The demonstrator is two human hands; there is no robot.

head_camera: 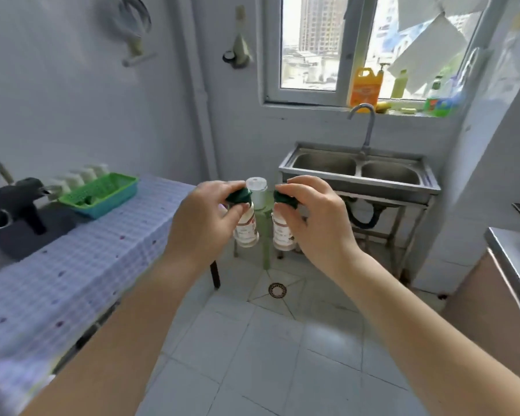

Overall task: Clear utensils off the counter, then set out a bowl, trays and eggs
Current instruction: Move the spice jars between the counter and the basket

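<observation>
Centrally, two shaker bottles held over open floor tiles — left hand (206, 217) pinches the left bottle (246, 228) by its green cap, right hand (315, 216) likewise the right bottle (282, 235). Labels blurred, unreadable. Counter (72, 265) edge at left of frame carries one green basket (101, 190); double sink (357, 172) at centre right — two basins.

dark green caps (238, 196) on white bottles (246, 229); lilac checked tablecloth (81, 265); green basket (101, 190)
</observation>
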